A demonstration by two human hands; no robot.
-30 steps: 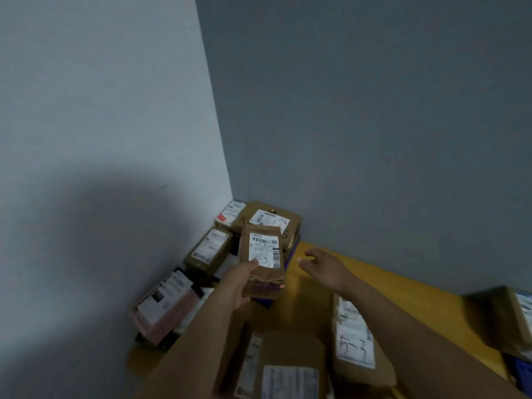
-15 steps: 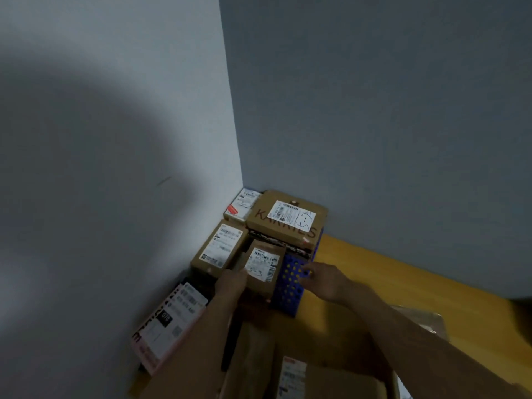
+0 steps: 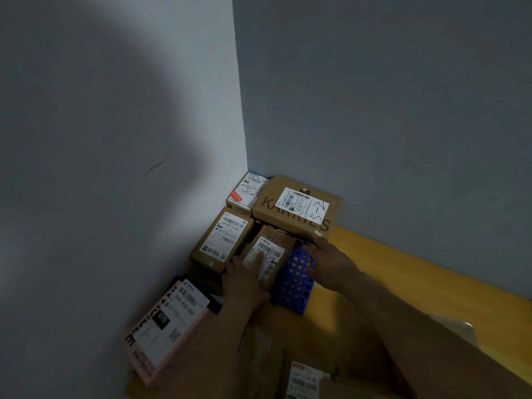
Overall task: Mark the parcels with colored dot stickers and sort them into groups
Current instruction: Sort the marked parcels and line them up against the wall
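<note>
Parcel (small, brown, barcode label) is sitting in the wall-corner group, between a labelled box and the blue perforated crate. Left hand is gripping it, thumb on label; right hand is touching the crate, grasp unclear. Risk: shoving is threatening to dislodge the KARRIES box above.

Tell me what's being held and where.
Left hand grips the small parcel at its near end, thumb on label. Right hand touches the blue box; grip unclear.

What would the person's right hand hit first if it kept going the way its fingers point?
Probably the large brown cardboard box printed KARRIES; the right hand seems nearly at its front edge, though depth is unclear.
</note>
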